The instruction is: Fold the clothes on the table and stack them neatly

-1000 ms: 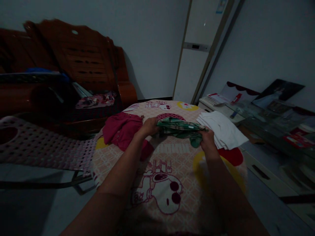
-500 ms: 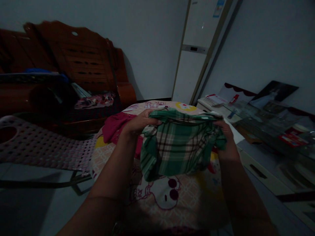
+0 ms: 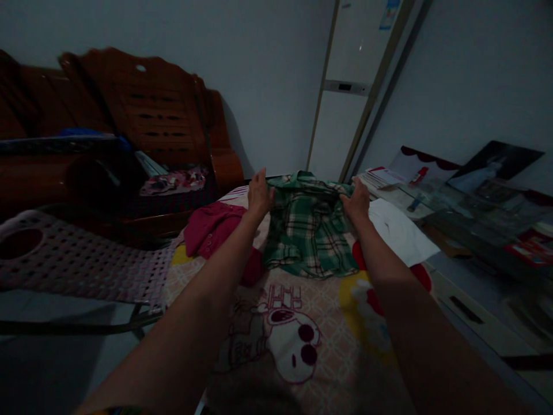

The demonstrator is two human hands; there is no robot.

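Currently the green plaid shirt is opened out on the patterned tablecloth, rumpled, not flat or folded. Left hand and right hand touch its far corners; can't tell if either pinches. White cloth lies flat, right; magenta garment sits bunched, left, unsmoothed.

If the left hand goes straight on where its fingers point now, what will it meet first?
Probably the wall beyond the table: the left hand, at the edge of the green plaid shirt, points up and away, and nothing nearer shows in line with its fingers. Depth is unclear.
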